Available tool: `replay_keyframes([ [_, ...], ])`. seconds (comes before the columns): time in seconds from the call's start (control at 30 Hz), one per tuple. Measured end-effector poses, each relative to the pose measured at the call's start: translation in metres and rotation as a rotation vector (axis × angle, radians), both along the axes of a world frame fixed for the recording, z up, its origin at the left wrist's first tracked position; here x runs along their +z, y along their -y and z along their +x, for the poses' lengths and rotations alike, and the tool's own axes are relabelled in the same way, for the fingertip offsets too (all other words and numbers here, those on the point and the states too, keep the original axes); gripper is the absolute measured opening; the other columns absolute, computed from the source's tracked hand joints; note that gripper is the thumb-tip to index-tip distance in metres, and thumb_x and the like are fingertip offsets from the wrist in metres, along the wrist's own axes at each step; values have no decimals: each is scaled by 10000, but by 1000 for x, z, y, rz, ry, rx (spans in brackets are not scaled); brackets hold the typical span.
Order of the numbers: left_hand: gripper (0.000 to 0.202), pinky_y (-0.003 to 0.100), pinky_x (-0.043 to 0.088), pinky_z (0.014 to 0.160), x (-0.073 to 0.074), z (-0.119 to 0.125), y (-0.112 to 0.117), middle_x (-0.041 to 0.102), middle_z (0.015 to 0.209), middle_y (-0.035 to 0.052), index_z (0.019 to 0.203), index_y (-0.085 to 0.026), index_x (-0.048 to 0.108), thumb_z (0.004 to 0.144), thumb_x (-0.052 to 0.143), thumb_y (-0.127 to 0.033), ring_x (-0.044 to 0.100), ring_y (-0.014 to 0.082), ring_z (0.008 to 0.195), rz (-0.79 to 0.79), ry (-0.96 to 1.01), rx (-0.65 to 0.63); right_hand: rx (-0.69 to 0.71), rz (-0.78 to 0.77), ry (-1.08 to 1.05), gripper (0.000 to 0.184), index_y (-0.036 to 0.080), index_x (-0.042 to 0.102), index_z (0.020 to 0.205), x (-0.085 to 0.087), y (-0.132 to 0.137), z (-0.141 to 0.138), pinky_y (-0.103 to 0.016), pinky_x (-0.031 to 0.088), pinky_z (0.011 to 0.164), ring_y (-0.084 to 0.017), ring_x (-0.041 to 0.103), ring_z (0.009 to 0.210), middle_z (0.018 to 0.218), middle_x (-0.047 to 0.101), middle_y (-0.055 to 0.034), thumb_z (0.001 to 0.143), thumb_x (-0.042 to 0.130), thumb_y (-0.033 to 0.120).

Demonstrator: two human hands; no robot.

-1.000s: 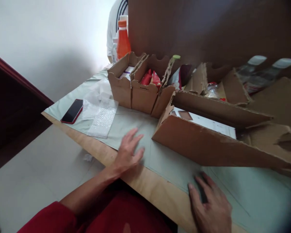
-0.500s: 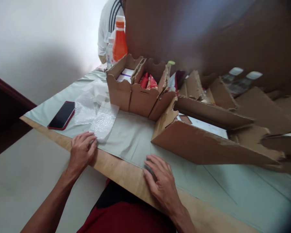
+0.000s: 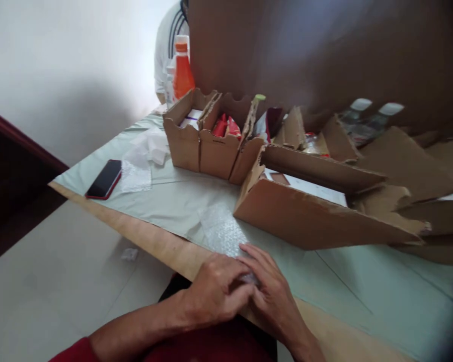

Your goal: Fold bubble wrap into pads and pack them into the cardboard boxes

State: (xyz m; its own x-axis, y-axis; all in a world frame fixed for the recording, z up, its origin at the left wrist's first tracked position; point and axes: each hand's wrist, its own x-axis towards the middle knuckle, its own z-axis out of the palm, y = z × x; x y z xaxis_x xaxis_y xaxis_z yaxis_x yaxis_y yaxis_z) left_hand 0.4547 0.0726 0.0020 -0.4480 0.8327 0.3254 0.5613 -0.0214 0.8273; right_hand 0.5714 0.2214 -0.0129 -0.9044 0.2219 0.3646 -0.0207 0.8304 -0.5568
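Observation:
A sheet of clear bubble wrap (image 3: 222,231) lies across the table's front edge and runs in under both hands. My left hand (image 3: 217,289) is closed on its near end, fingers bent and thumb pointing right. Meeting it from the other side, my right hand (image 3: 270,286) curls its fingers over the same end. A crumpled clear bit of the wrap shows between the two hands. Whether anything lies inside it is hidden by my fingers. More bubble wrap (image 3: 136,173) stays flat at the left, beside a red-cased phone (image 3: 104,179).
Cardboard bins (image 3: 181,146) holding packets and boxes line the back. A long cardboard bin (image 3: 305,216) with a white box (image 3: 309,188) stands right of the wrap. Behind are an orange bottle (image 3: 183,75), clear bottles (image 3: 381,118) and a person's white sleeve (image 3: 164,55). A small clear scrap (image 3: 129,254) is on the floor.
My left hand has moved right, bringing one bubble wrap sheet over to my right hand. The hands now meet on it. The dark object under my right hand no longer shows.

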Motion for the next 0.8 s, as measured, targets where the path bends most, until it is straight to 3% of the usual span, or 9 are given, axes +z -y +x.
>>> replay_keyframes([
  [0.1,274,395,540,881,-3,-3,2,778,1024,86,1114,-190,701,853,721,-272,715,253,945,49,41,-26,-15,-97,-2,282,259,762,1110,-7,-11,5,-452,624,978,-276,727,1144,1223,769,-77,923,565,182],
  [0.2,528,465,529,950,-10,-17,13,745,1182,145,1271,-165,646,796,789,-348,688,303,1066,45,-4,60,-89,-286,51,230,269,780,1073,-3,-9,1,-356,650,870,-239,778,952,1077,805,-56,977,571,250],
  [0.23,522,476,523,965,-12,-24,16,741,1191,148,1270,-164,648,794,783,-333,681,307,1086,30,-12,77,-93,-354,79,221,268,783,1054,1,-7,-3,-326,650,831,-228,781,904,1042,807,-51,991,571,276],
  [0.3,312,455,522,956,-16,-39,24,769,1069,101,1146,-188,703,837,685,-223,697,268,1022,4,-15,71,-34,-438,108,204,267,785,1003,12,-2,-17,-293,642,797,-215,779,864,997,807,-42,995,586,313],
  [0.4,203,386,536,854,-19,-71,39,765,853,44,922,-209,738,878,554,-137,702,206,842,-23,-1,180,58,-395,31,142,273,781,1004,29,1,-48,-286,631,797,-211,774,900,1008,806,-33,946,655,304],
  [0.5,181,352,558,797,-21,-106,56,791,940,68,972,-197,759,917,593,-244,728,217,869,-50,123,483,65,-293,-34,173,268,771,1076,45,0,-96,-305,618,791,-209,759,950,1078,800,-46,948,658,296],
  [0.57,199,350,564,775,-26,-121,65,801,963,75,1006,-192,762,918,607,-280,740,229,872,-46,186,612,126,-249,-35,205,251,765,1108,52,3,-137,-342,608,850,-219,737,1037,1144,786,-65,972,618,291],
  [0.7,170,385,521,786,-38,-126,68,773,851,60,917,-209,743,911,575,-239,713,233,817,0,6,556,263,-110,64,329,232,719,1260,60,24,-242,-453,503,1099,-253,617,1300,1405,670,-96,952,604,215],
  [0.8,174,381,491,778,-41,-123,65,743,813,53,909,-214,715,930,543,-200,689,218,788,32,-79,474,244,67,235,474,233,634,1420,63,48,-321,-497,427,1162,-313,532,1399,1578,499,-136,947,623,203],
])
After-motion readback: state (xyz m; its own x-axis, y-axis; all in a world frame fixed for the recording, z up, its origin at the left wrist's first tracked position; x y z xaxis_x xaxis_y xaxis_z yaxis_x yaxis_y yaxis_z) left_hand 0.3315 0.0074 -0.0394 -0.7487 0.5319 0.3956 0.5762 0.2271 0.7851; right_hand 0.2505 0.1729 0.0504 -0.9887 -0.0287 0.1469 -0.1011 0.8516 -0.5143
